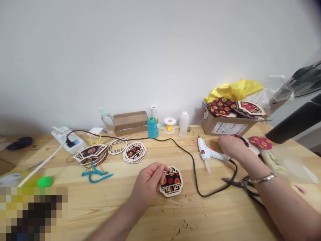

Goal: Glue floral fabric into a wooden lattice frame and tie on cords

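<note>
My left hand (pixel 150 180) pinches the upper left edge of a wooden lattice ornament (pixel 172 181) backed with dark floral fabric, just above the table. My right hand (pixel 232 147) is over at the right, beside the handle of a white glue gun (pixel 208 152). Its fingers point away and are hidden, so what it holds cannot be made out. A dark, red-edged fabric piece (pixel 242 139) shows just past it, next to a magenta floral scrap (pixel 260 142). Black-handled scissors (pixel 237 183) lie near the right forearm.
Lattice ornaments (pixel 135 152) and fan-shaped pieces (pixel 90 152) are stacked at left, near a power strip (pixel 69 140). A black cord (pixel 194 167) loops across the table. Thread spools (pixel 152 127) and a bottle (pixel 184 124) line the wall. A cardboard box (pixel 225 124) holds fabric pieces.
</note>
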`<state>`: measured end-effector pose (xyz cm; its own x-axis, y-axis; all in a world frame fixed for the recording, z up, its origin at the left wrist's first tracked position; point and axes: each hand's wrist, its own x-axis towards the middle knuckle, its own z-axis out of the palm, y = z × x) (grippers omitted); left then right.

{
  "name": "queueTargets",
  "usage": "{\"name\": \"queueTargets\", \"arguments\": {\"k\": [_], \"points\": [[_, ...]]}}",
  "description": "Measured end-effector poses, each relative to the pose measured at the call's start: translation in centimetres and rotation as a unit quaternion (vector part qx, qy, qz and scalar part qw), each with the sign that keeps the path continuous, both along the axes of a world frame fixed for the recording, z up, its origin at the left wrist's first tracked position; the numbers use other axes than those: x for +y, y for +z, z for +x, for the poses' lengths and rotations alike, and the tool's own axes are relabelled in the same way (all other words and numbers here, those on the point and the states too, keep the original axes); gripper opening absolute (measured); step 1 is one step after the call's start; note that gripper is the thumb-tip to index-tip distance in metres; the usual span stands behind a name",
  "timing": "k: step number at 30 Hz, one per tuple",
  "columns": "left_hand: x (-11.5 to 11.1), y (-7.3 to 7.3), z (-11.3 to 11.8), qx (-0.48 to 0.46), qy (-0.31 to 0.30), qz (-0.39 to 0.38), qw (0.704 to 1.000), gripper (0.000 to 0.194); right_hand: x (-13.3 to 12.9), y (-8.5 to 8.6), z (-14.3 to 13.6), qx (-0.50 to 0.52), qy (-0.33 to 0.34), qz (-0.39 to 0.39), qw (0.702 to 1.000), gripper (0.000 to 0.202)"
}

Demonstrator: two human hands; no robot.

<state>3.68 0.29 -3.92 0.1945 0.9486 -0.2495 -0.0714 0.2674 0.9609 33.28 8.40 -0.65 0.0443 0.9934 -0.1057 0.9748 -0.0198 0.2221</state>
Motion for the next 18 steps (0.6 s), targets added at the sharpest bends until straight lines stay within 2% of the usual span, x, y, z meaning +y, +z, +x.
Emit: {"name": "queueTargets", "arguments": {"k": [4,8,10,13,15,17,18], "points": [[0.0,-0.1,0.0,0.03,-0.015,0.017,0.999,0.033,-1.1,1.3,-0.7,-0.009,-0.018,-0.014,1.0,0.029],[-0.2,-0.2,-0.1,0.034,-0.02,0.028,0.999,0.032,-2.0,2.7,-1.8,-0.008,-0.038,0.025,0.999,0.029],[-0.2,-0.4,0.0,0.031,-0.018,0.026,0.999,0.034,-2.4,3.4,-2.9,0.005,-0.028,0.052,0.998,0.029],[-0.3,-0.6,0.2,0.027,-0.02,0.023,0.999,0.035,-2.4,4.4,-5.5,0.046,0.027,0.086,0.995,0.027],[-0.4,-0.8,0.4,0.024,-0.022,0.033,0.999,0.034,-2.0,4.7,-8.0,0.096,0.079,0.094,0.988,0.036],[-0.5,-0.8,0.5,0.023,-0.02,0.046,0.998,0.032,-1.0,4.7,-10.8,0.166,0.137,0.101,0.971,0.039],[-0.6,-0.9,0.7,0.022,-0.02,0.047,0.998,0.031,-0.3,4.7,-12.3,0.204,0.165,0.108,0.959,0.033]]}}
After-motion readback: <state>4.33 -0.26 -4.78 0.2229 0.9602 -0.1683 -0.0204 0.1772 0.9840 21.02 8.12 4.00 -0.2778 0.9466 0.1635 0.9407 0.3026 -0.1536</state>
